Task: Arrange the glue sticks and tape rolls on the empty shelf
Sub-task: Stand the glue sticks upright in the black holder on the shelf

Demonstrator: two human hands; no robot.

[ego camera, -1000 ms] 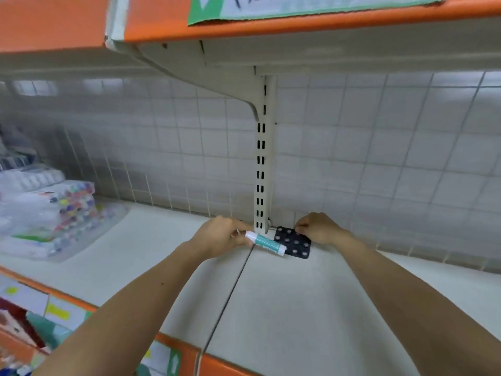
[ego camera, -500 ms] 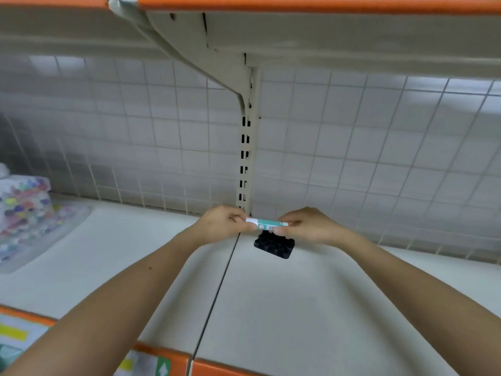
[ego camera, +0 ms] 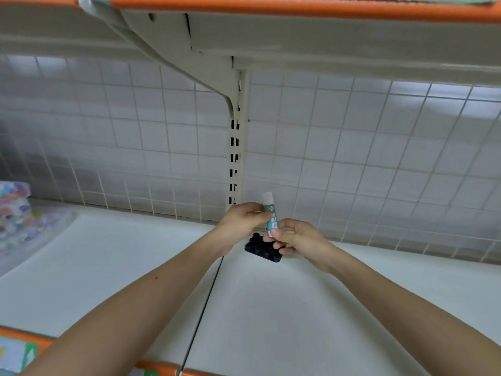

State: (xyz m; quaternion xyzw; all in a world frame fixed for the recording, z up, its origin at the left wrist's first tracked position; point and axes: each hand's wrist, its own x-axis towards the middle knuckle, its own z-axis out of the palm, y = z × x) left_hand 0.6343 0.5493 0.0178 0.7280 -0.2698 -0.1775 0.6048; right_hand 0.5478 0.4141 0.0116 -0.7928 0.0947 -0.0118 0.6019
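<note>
A slim glue stick with a teal label and a white cap [ego camera: 271, 216] stands nearly upright, cap up, held between both hands above the back of the white lower shelf board [ego camera: 311, 308]. The left hand [ego camera: 243, 221] has its fingers curled and pinches the stick about halfway up its body. The right hand [ego camera: 299, 238] is curled too, with its thumb and fingertips closed on the stick's lower end.

Just below the stick is a small black rectangular plastic holder with round studs [ego camera: 260, 250] (tilted, its right edge hidden by the right hand's lower fingers). Those fingers lie against it, but whether they grip it, and whether it rests on the board, cannot be told.

Directly behind the hands rises the cream slotted metal upright [ego camera: 235, 158], with a white wire grid back panel [ego camera: 366, 158] on either side. Overhead runs an upper shelf with an orange front edge [ego camera: 298, 8]. At the far left of the board lie clear packs of coloured markers [ego camera: 15, 215] — blurred, well apart from the hands.
</note>
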